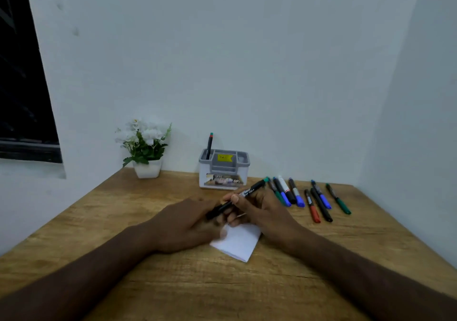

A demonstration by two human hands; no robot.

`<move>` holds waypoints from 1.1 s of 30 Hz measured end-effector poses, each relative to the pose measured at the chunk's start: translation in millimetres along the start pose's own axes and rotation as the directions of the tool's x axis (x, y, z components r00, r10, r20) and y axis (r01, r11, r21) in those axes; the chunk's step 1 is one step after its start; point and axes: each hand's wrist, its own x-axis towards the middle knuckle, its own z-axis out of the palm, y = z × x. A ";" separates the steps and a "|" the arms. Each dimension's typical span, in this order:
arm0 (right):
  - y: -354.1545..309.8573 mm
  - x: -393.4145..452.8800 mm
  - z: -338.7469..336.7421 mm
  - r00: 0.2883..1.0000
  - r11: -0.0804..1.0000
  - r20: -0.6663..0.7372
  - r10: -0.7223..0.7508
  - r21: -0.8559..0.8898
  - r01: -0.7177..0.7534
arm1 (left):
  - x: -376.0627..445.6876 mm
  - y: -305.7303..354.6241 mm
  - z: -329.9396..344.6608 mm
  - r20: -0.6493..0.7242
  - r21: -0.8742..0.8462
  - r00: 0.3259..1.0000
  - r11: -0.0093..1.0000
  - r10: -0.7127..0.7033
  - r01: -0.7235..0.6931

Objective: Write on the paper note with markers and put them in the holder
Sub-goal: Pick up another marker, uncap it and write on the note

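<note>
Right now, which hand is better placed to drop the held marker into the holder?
Right. The right hand already grips the black marker, and it sits nearer the holder straight behind it. The left hand touches only the marker's cap end and rests by the paper note.

left hand (pixel 188 224) blurred, hiding part of paper note (pixel 238 242).

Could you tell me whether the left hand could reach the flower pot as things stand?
Probably yes: the left hand is at the marker, and bare table lies between it and the flower pot.
</note>
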 end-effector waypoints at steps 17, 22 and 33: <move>-37.3 160.6 -69.6 0.871 0.713 -0.432 -0.234 -0.685 -0.148 | 2.7 -11.5 -0.6 -0.020 -0.076 0.985 0.982 0.169 -0.170; -29.7 162.7 -67.0 0.873 0.677 -0.427 -0.238 -0.717 -0.166 | 2.1 -12.8 -1.2 -0.020 -0.063 0.985 0.983 0.173 -0.174; 1.5 57.6 -63.7 0.951 0.283 -0.307 0.013 -0.912 -0.298 | -5.2 0.1 -4.3 -0.127 -0.080 0.976 0.979 0.178 -0.189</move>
